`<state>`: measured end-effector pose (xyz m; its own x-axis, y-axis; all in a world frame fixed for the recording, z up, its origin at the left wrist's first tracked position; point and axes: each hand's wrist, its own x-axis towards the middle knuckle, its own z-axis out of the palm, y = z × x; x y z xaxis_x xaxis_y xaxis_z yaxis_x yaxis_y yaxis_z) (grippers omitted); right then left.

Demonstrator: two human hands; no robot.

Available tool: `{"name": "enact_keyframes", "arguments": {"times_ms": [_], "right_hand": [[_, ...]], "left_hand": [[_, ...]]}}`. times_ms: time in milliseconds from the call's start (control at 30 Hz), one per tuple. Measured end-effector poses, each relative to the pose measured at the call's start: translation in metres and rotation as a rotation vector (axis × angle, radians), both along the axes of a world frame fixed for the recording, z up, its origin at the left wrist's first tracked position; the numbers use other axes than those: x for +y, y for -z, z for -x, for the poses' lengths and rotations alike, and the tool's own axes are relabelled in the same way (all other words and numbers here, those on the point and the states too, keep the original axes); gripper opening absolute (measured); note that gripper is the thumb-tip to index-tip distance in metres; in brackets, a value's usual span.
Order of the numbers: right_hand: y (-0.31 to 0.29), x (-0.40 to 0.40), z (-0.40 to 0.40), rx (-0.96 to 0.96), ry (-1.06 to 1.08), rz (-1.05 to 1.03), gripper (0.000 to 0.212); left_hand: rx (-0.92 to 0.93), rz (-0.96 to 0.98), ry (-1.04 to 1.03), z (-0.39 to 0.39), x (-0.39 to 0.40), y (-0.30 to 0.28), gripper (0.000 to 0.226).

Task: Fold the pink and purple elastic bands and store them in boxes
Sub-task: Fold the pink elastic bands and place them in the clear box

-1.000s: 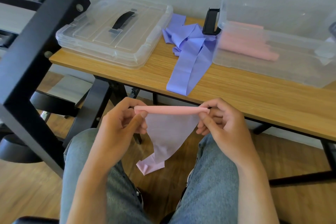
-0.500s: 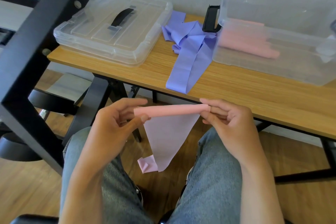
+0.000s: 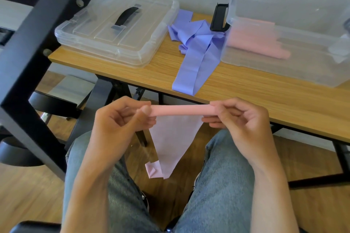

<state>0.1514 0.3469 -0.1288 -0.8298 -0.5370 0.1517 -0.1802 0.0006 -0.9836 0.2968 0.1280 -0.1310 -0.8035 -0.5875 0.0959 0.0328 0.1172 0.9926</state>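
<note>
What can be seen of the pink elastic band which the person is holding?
The pink elastic band is thin, matte and soft-looking. Its upper part is rolled into a tight horizontal tube; the left hand and right hand each pinch one end. The unrolled rest hangs between the knees, narrowing to a crumpled tip. It is held in front of the table edge.

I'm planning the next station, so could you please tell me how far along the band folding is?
Done: pink rolled bands already lie in the open clear box. In hand: the left hand and right hand pinch the ends of a pink band, partly rolled, its tail hanging loose. Left: the purple bands lie unfolded on the table, beside the closed box.
</note>
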Motion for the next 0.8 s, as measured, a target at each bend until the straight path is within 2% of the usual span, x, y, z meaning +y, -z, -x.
{"name": "enact_keyframes", "arguments": {"times_ms": [167,333,433,667,800], "right_hand": [[0.002,0.003,0.001,0.015,0.012,-0.084,0.034],[-0.004,0.005,-0.005,0.160,0.068,-0.187,0.025],[-0.012,0.009,-0.011,0.193,0.041,-0.238,0.018],[-0.023,0.014,-0.023,0.051,0.044,-0.026,0.015],[-0.029,0.018,-0.030,0.064,0.062,0.013,0.010]], "left_hand": [[-0.057,0.159,0.006,-0.005,-0.005,-0.001,0.047],[-0.079,0.187,0.003,-0.010,-0.001,-0.004,0.027],[-0.058,0.133,0.048,-0.014,0.001,-0.008,0.023],[0.031,0.014,0.036,-0.021,0.014,-0.020,0.026],[0.023,0.047,0.047,-0.026,0.016,-0.023,0.021]]}}
